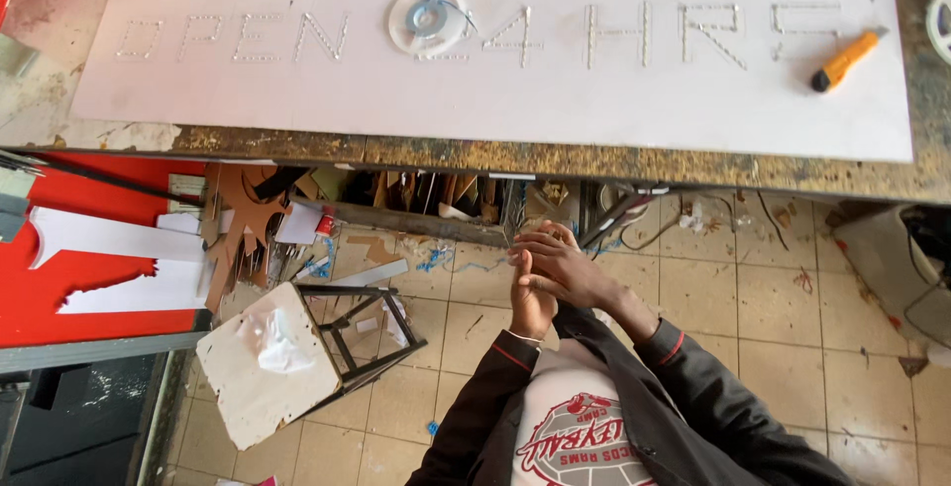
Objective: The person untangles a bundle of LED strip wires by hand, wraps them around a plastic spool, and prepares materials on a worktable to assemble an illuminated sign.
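My two hands meet in front of my chest, below the near edge of the workbench (475,154). My left hand (530,306) stands upright with straight fingers. My right hand (563,263) lies across it, fingers spread, palm against it. No object shows in either hand. On the bench lies a long white board (614,100) with letter shapes marked in rows of tiny dots. A clear round spool (428,20) with thin wire rests on the board's middle. At the board's right end sits an orange utility knife (847,60).
A white-topped metal stool (267,362) stands tilted on the tiled floor (753,298) to my left. Cardboard scraps (243,223) and cables crowd the space under the bench. Red and white sign pieces (99,268) lean at the left. A white reel (941,22) pokes in at the right edge.
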